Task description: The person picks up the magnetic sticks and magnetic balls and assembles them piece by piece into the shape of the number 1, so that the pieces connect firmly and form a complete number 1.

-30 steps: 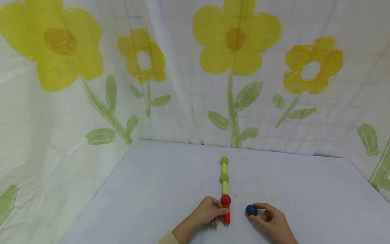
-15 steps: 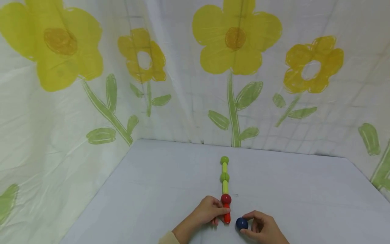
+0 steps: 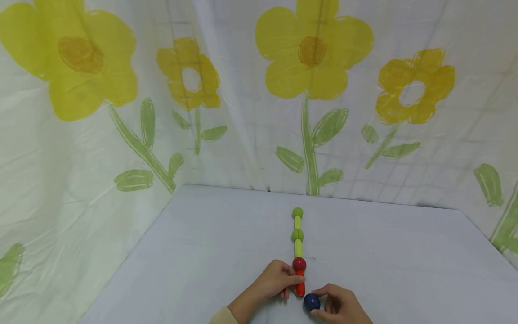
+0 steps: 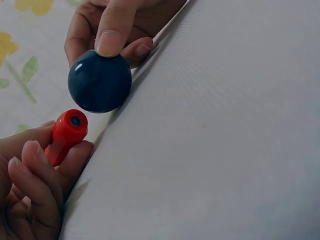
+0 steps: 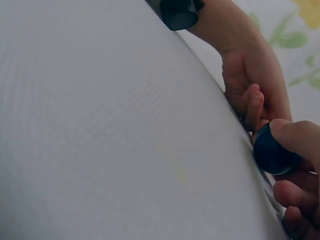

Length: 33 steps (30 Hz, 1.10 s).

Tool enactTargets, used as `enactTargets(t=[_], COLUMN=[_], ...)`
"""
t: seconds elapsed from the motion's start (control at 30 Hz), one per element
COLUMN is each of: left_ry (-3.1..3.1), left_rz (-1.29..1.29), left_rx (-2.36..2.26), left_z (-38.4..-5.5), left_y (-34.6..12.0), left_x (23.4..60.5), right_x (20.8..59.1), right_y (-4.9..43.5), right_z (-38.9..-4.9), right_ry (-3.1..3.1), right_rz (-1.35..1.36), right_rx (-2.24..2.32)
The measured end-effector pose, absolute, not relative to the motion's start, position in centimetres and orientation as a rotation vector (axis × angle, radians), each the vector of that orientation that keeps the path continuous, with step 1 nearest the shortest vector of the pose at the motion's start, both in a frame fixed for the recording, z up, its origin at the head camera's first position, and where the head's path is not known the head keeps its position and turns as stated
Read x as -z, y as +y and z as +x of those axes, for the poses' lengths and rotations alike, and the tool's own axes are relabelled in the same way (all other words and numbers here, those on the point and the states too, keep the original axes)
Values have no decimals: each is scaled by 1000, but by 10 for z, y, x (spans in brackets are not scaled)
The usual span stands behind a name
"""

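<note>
My left hand (image 3: 276, 280) pinches a red rod (image 3: 300, 288), the near end of a straight chain lying on the table. From there the chain runs away through a red ball (image 3: 299, 264), a yellow-green rod (image 3: 298, 248), a green ball (image 3: 297, 235), another yellow-green rod and a far green ball (image 3: 297, 212). Between thumb and fingers my right hand (image 3: 339, 306) holds a dark blue ball (image 3: 311, 302), just right of the red rod's near end. In the left wrist view a small gap separates the ball from the rod's end face (image 4: 75, 121), which has a dark round spot.
The white tabletop (image 3: 404, 252) stretches out on both sides of the chain. Behind it hangs a pale curtain (image 3: 243, 148) printed with yellow flowers. A dark cylindrical device (image 5: 179, 14) is on the left wrist, seen in the right wrist view.
My right hand has moved left and nearer the body with the blue ball, up beside the red rod's near end. My left hand and the chain have stayed in place.
</note>
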<state>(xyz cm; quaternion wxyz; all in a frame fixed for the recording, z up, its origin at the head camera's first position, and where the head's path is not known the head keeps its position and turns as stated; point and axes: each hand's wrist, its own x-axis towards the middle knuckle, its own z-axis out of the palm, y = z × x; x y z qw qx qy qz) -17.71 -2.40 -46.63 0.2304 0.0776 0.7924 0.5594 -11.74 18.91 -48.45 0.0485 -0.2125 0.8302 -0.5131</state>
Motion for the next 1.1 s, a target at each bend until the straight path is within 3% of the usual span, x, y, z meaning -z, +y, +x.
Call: enactTargets(t=[0.73,1.1], left_ry=[2148,2144], left_rz=[230,232], left_rx=[-1566,-1562], left_z=[-178,-179], left_y=[-25,-25], left_x=[465,466], right_x=[491,492], right_y=[175,171], right_z=[-116,-114], right_ry=[2607,2655], right_rz=[-988,-964], right_rx=[1564,1560])
